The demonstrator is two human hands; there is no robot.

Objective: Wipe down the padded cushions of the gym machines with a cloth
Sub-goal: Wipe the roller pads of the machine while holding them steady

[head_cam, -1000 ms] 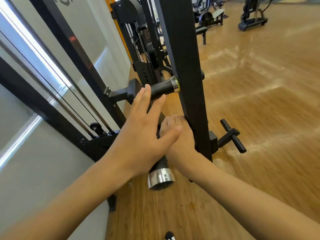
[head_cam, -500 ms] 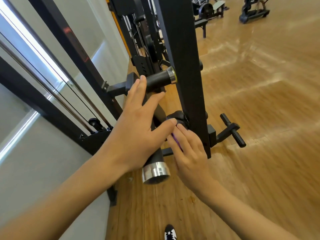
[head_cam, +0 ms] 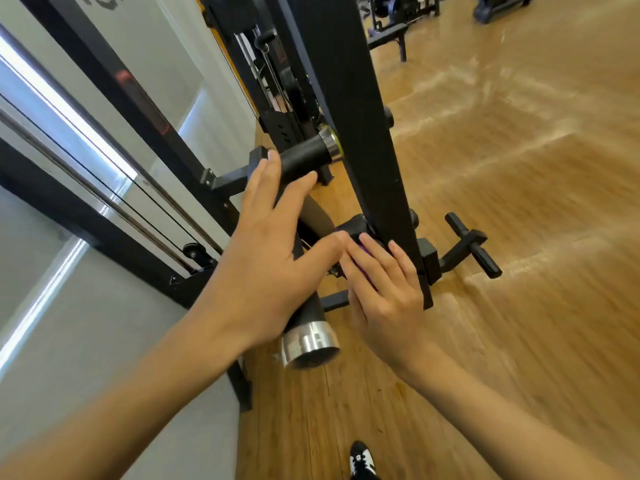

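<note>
Head view: the wipe was caught mid-step, on one machine only. Left hand [head_cam: 263, 258] was laid open, fingers straight and spread, across the lower padded roller [head_cam: 306, 313], with fingertips touching the upper padded roller [head_cam: 303, 160]; nothing was gripped. Right hand [head_cam: 384, 296] was held flat, fingers near straight, pressed on a purple cloth [head_cam: 364, 251], of which only a sliver was seen between the fingers. Whether the thumb pinched it could not be told. Cloth was pressed against a small black part [head_cam: 353, 225], possibly padded, at the foot of the black upright [head_cam: 356, 133], just beside the left thumb tip.

Progress, as judged: that small part was the one being worked. No damp sheen or streak was seen on either roller, so it could not be told whether they were done; both were best counted as open items. More machines [head_cam: 388, 26] were seen well apart across the wood floor [head_cam: 519, 202], touched by neither hand; their cushions were presumably left to do. Task was judged far from complete: one contact patch in hand, two rollers unconfirmed, other equipment outstanding.
</note>
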